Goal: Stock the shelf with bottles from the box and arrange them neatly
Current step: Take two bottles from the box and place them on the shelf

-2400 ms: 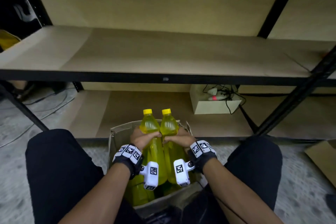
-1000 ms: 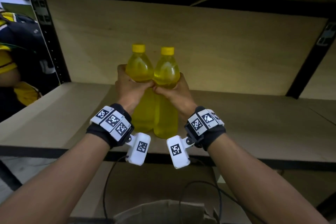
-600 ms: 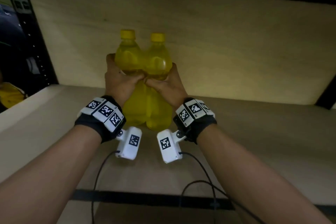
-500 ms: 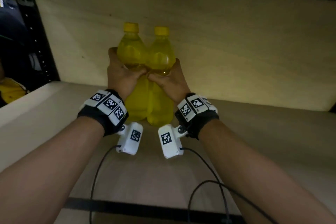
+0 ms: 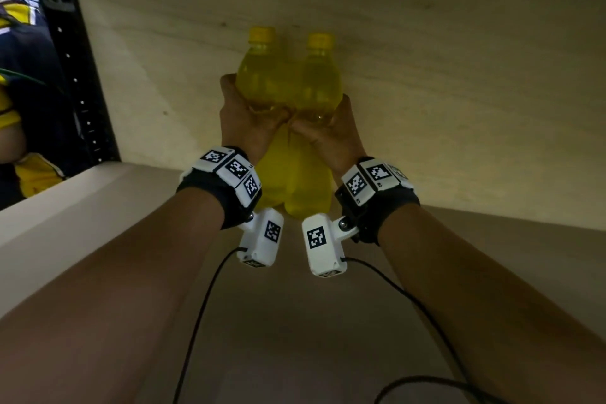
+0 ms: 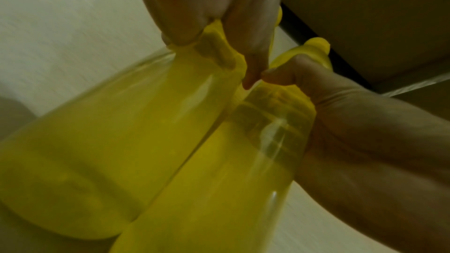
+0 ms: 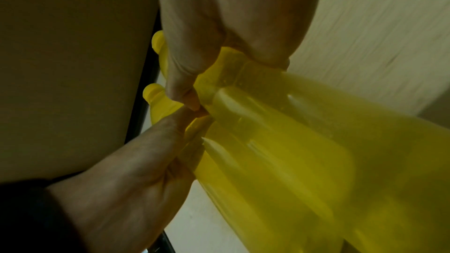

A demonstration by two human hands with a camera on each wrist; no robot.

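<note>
Your two bottles sit side by side, touching, deep on the shelf near the back panel.

The head view is dim; the back panel behind the yellow bottles is lit brightest, and the shelf board below them darkens toward the camera. Edges bow from the wide lens. Both wrist views are murky, soft and streaked with blur, with faint glints on the plastic.
</note>
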